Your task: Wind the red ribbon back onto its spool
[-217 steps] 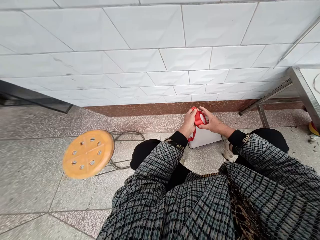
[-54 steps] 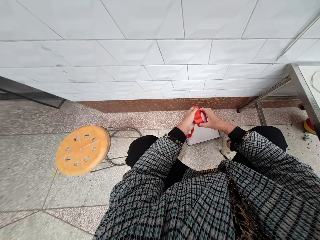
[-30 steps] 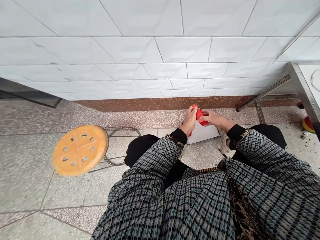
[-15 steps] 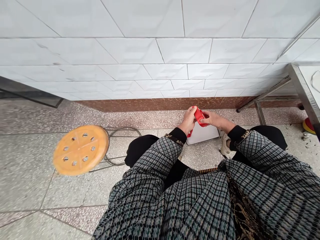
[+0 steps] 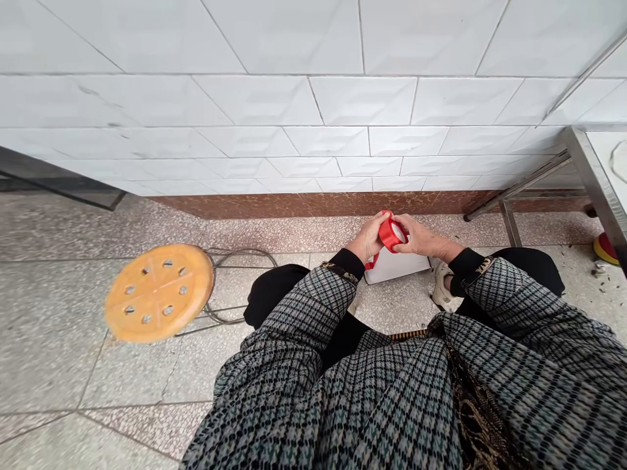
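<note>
Between my hands is a roll of red ribbon [image 5: 388, 235] with a pale core facing right. My left hand [image 5: 368, 237] grips it from the left, thumb on top. A loose red end hangs below that hand. My right hand [image 5: 416, 236] holds the roll's right side, fingers around its rim. Beneath the hands, a flat white board or box [image 5: 399, 266] rests on the floor between my feet; the hands hide its far part.
An orange round stool [image 5: 159, 294] with holes in its seat lies tipped at the left, metal legs toward me. A metal-framed table [image 5: 595, 183] stands at the right, with a red and yellow object [image 5: 606, 249] under it. The tiled wall [image 5: 337, 140] is directly ahead.
The red roll has turned so that its pale core now shows. My right hand has shifted slightly around it, and both hands still hold it over the white board or box.
</note>
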The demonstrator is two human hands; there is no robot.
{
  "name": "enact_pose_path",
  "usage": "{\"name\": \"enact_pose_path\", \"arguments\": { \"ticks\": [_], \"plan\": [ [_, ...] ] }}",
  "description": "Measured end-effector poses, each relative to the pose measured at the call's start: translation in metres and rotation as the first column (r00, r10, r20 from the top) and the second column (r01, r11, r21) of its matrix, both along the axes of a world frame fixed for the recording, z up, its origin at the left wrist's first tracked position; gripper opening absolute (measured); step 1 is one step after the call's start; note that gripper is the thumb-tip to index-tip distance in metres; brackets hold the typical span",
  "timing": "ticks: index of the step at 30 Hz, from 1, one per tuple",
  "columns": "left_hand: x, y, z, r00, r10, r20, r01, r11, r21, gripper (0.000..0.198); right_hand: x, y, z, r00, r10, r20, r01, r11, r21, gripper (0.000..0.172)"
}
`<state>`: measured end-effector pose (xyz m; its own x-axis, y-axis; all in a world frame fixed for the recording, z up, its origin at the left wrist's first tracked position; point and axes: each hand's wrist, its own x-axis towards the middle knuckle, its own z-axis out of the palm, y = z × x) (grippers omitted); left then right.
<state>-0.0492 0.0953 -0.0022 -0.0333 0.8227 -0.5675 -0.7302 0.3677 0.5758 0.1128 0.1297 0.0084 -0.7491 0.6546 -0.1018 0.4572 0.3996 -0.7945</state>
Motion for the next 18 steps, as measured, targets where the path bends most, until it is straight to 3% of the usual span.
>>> {"name": "enact_pose_path", "arguments": {
  "ticks": [4,9,12,15,18],
  "plan": [
    [0.002,0.000,-0.001,0.998,0.018,-0.053,-0.019,1.000,-0.013,0.021,0.001,0.001,-0.005,1.000,-0.012,-0.018,0.012,1.000,0.002,0.085],
    [0.006,0.004,-0.007,0.978,0.096,-0.183,-0.088,0.995,0.050,0.012,-0.003,-0.001,-0.002,0.983,-0.178,-0.047,0.166,0.967,-0.193,0.078],
    [0.007,0.007,-0.012,0.957,0.132,-0.258,-0.104,0.987,0.122,0.012,-0.005,-0.003,0.003,0.943,-0.331,-0.035,0.286,0.860,-0.422,0.066],
    [0.008,0.006,-0.017,0.907,0.154,-0.393,-0.078,0.976,0.203,0.013,-0.005,-0.006,0.010,0.919,-0.392,-0.039,0.283,0.727,-0.625,0.057],
    [0.009,0.003,-0.019,0.829,0.204,-0.520,-0.070,0.961,0.266,0.015,-0.005,-0.006,0.015,0.911,-0.413,-0.025,0.274,0.648,-0.711,0.055]
  ]
}}
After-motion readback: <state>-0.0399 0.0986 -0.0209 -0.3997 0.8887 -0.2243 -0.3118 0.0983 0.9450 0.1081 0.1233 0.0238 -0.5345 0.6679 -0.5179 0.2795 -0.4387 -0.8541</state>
